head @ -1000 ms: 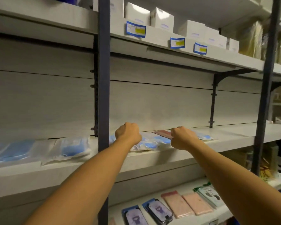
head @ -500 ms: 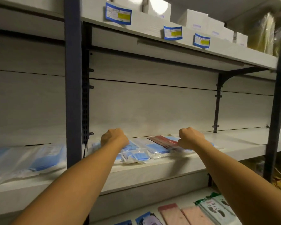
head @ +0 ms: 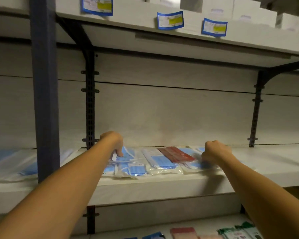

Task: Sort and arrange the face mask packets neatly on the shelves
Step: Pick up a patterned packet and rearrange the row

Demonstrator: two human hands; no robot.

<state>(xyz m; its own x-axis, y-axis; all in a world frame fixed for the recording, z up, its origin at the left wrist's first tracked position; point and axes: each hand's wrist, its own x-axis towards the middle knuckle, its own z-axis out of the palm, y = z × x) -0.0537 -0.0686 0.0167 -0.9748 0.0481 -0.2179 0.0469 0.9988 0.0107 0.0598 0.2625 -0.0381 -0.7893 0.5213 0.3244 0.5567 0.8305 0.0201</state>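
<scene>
Packets (head: 155,161) of blue face masks lie in a loose row on the middle shelf (head: 162,185), between two bare hands. The left hand (head: 113,142) presses its fingers (head: 118,152) down together on the packets at the left end. The right hand (head: 214,152) is curled like a fist at the right end; I cannot tell if it pinches a packet. A good way now, I think, is to push both ends in slowly so the packets line up and none slide off the front. The packets are clear, flat and shiny, and some overlap. One red packet (head: 176,154) lies on top, tilted.
</scene>
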